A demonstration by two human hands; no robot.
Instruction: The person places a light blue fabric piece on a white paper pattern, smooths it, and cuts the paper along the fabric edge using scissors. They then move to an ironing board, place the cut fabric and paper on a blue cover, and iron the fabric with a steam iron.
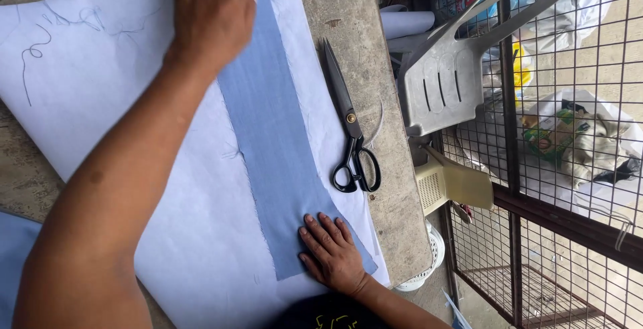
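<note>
While pressing cloth strip (274, 135), both palms (213, 11) flat.

So the desk (348, 28) is a worn grey-brown slab, kinda stained and scuffed, running diagonally with its long edge on the right. Spread flat over most of it is a big sheet of pale white-blue fabric (87, 68) with faint pen scribbles near the far left. A long narrow strip of blue denim-like cloth (268, 128) lies on top of that sheet. On the bare strip of desk beside the sheet sit black-handled metal tailor's scissors (349, 125), closed, blades pointing away.
</note>
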